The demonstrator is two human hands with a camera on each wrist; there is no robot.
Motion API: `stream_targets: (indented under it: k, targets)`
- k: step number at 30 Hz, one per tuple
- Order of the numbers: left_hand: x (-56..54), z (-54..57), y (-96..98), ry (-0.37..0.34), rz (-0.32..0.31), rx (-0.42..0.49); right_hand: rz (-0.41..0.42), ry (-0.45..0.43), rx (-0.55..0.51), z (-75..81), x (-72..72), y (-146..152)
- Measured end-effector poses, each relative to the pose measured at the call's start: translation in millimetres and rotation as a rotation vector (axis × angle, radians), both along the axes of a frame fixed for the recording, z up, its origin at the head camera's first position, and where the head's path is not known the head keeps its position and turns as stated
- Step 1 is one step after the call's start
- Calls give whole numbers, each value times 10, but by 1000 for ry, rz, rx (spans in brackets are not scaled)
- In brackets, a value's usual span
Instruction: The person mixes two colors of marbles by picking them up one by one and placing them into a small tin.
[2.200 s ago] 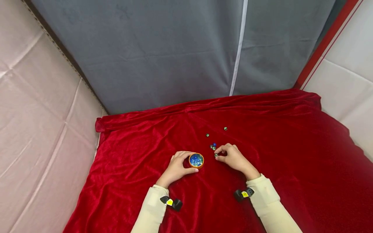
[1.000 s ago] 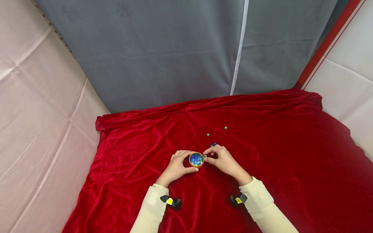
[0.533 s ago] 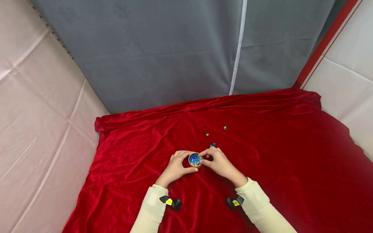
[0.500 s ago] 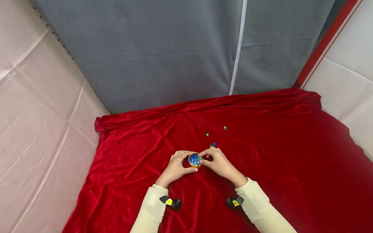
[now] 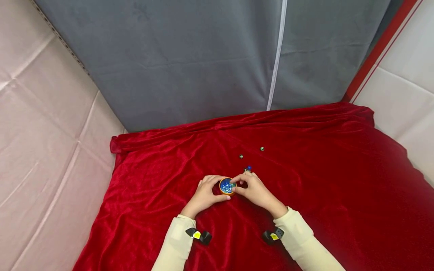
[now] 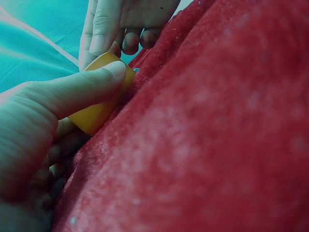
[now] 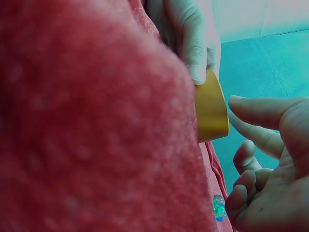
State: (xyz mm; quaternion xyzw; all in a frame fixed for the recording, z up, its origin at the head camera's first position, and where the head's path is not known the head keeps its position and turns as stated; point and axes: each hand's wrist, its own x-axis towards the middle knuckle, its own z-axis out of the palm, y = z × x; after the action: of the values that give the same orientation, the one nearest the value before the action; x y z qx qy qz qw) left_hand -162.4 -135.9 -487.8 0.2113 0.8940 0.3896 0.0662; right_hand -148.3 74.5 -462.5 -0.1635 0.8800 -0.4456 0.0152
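Observation:
A small yellow cup (image 5: 221,192) stands on the red cloth, filled with blue and green glass marbles (image 5: 226,185). My left hand (image 5: 204,194) grips it from the left, thumb along the near side and fingers around the far side; the left wrist view shows the thumb (image 6: 91,87) pressed on the wall. From the right, my right hand (image 5: 255,190) reaches over the rim. Its thumb and index finger stand a little apart above the marbles, and the right wrist view has these fingers (image 7: 258,110) right at the rim with no marble showing between them.
Red velvet cloth (image 5: 162,210) covers the surface in folds. Beyond the right hand lie a blue marble (image 5: 249,167) and a partly hidden darker one. Two green marbles (image 5: 241,156) (image 5: 262,149) rest farther back. A grey curtain (image 5: 190,67) hangs behind, with pale side panels.
My right hand has picked a green marble off the cloth, carried it left to the cup and let it go inside. The left hand has stayed around the cup.

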Motion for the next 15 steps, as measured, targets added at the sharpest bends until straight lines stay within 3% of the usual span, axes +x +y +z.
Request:
stream_targets:
  k: [15]
  targets:
    - [-5,14,8,-12,9,-7,-109,-40,-3,-20,-127,172]
